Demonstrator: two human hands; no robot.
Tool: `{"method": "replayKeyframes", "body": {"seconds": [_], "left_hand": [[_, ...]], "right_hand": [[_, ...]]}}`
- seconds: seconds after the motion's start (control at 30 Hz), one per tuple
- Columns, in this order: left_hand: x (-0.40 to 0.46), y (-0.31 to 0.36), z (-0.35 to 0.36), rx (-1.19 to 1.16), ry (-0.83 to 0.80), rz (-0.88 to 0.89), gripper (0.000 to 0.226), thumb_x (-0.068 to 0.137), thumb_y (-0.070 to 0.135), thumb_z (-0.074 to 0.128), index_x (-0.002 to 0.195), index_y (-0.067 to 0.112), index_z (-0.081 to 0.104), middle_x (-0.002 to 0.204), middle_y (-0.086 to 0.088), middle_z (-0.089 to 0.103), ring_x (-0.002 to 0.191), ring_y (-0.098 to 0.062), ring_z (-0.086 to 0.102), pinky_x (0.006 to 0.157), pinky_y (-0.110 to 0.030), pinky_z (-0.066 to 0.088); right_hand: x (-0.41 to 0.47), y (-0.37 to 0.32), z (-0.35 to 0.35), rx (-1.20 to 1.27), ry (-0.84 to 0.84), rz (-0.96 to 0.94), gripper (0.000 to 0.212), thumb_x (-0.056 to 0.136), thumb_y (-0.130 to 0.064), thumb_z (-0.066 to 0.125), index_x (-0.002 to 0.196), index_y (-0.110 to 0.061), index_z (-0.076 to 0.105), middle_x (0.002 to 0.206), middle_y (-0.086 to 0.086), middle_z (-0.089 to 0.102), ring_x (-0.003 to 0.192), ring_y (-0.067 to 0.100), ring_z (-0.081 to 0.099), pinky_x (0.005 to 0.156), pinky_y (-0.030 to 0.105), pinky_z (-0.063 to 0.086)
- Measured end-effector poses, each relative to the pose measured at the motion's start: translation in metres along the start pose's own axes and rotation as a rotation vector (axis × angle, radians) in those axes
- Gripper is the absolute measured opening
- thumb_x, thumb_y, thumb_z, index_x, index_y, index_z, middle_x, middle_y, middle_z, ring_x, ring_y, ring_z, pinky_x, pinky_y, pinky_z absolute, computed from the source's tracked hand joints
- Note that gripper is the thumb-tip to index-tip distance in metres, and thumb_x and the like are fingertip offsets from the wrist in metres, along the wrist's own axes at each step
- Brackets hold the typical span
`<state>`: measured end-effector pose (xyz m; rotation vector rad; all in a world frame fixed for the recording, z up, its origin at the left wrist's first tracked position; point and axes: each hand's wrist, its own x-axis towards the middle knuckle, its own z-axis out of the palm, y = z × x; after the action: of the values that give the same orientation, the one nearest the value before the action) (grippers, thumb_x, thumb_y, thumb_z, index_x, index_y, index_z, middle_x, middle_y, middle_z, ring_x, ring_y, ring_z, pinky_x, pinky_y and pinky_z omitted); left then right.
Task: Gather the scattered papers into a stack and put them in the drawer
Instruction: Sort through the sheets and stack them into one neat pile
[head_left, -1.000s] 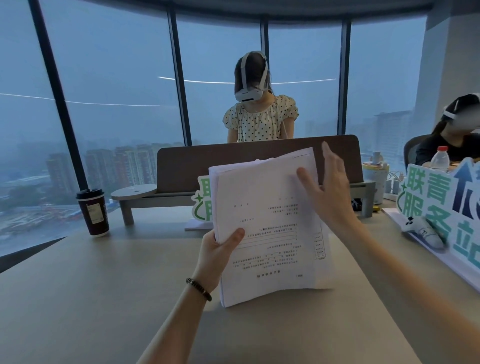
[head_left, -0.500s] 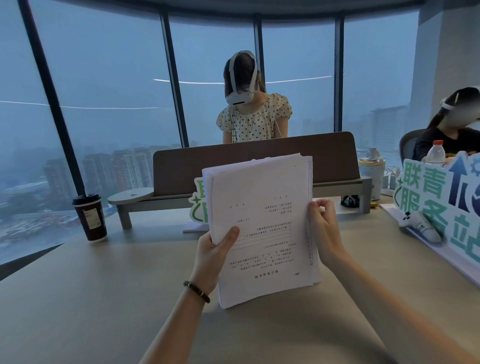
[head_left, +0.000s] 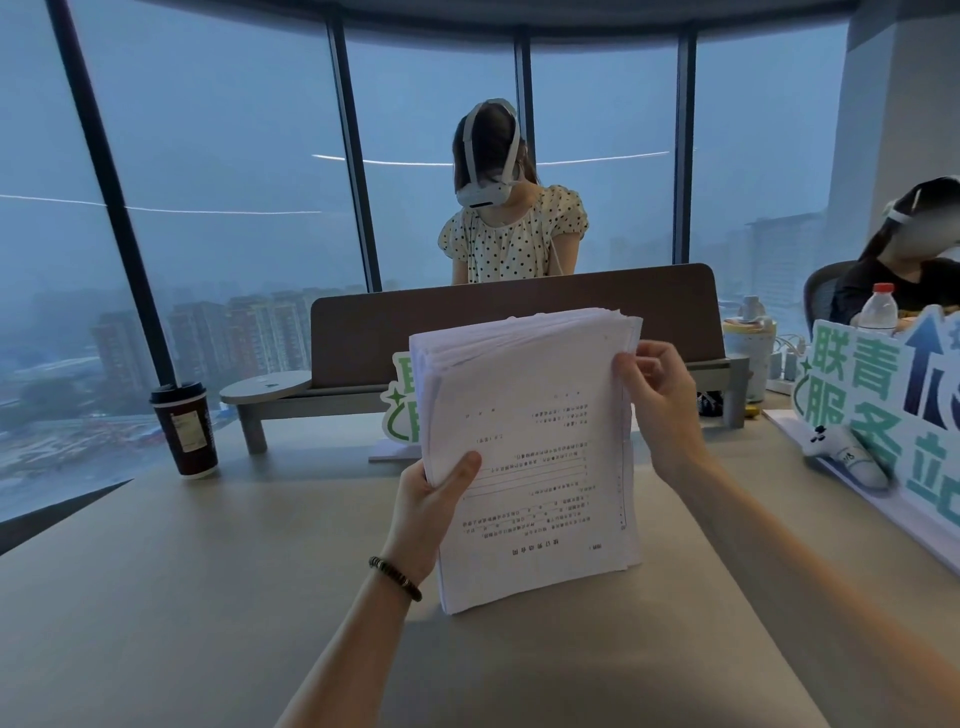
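A thick stack of white printed papers (head_left: 535, 447) stands on its lower edge on the beige table (head_left: 182, 597), tilted back, its top sheets fanned. My left hand (head_left: 431, 506), a beaded bracelet on its wrist, grips the stack's left edge with the thumb on the front sheet. My right hand (head_left: 657, 405) holds the upper right edge with curled fingers. No drawer is in view.
A dark paper coffee cup (head_left: 184, 428) stands at the left by the window. A brown desk divider (head_left: 519, 325) with a grey shelf runs behind the stack. A green and white sign (head_left: 883, 410) and a white controller (head_left: 844, 454) lie at right. Two people wearing headsets are beyond.
My right hand went from open above the stack's right corner to gripping the right edge, then slid up toward the top corner. The stack stayed upright and its top sheets fanned.
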<state>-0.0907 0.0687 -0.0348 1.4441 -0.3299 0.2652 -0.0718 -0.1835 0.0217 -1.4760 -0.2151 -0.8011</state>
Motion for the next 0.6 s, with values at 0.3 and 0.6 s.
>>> {"method": "replayKeyframes", "body": {"seconds": [0.3, 0.6], "left_hand": [[0.002, 0.0, -0.001, 0.007, -0.012, 0.019, 0.018, 0.091, 0.016, 0.064, 0.107, 0.009, 0.072, 0.107, -0.006, 0.076, 0.101, -0.027, 0.071, 0.088, -0.047, 0.057], [0.0, 0.005, 0.001, -0.034, -0.02, -0.039, 0.015, 0.088, 0.014, 0.068, 0.102, 0.01, 0.073, 0.102, -0.007, 0.076, 0.097, -0.027, 0.072, 0.086, -0.047, 0.058]], "right_hand": [[0.029, -0.032, -0.005, 0.016, -0.026, -0.017, 0.028, 0.097, -0.042, 0.056, 0.086, -0.018, 0.067, 0.087, 0.008, 0.066, 0.082, 0.025, 0.061, 0.075, 0.035, 0.05], [0.03, -0.018, 0.004, 0.36, -0.118, 0.236, 0.027, 0.101, -0.04, 0.049, 0.098, -0.016, 0.06, 0.088, 0.002, 0.06, 0.094, 0.024, 0.052, 0.083, 0.041, 0.044]]}}
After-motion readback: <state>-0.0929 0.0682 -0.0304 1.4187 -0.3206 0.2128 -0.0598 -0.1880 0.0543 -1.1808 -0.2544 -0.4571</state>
